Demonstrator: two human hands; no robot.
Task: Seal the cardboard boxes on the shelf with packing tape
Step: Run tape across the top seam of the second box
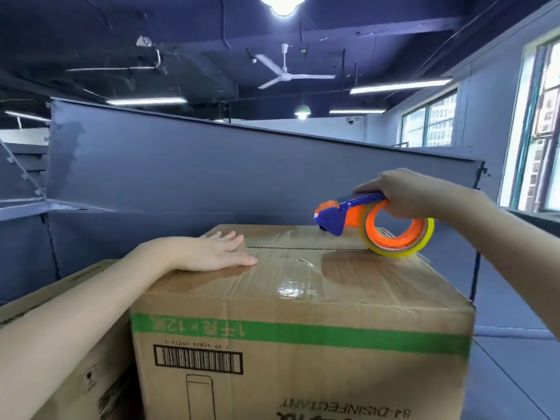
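Your box point(303, 344) is cut off below; left hand point(212, 253) lies flat on it, right hand point(418, 195) grips the dispenser point(342, 212); dark ceiling point(121, 31).

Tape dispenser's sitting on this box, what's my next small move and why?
Probably lower the nose of the tape dispenser onto the seam and draw it toward your left hand. Your right hand holds it with the roll resting near the seam's right end, a dark gap shows between the flaps, and the left hand lies flat on the box, steadying it.
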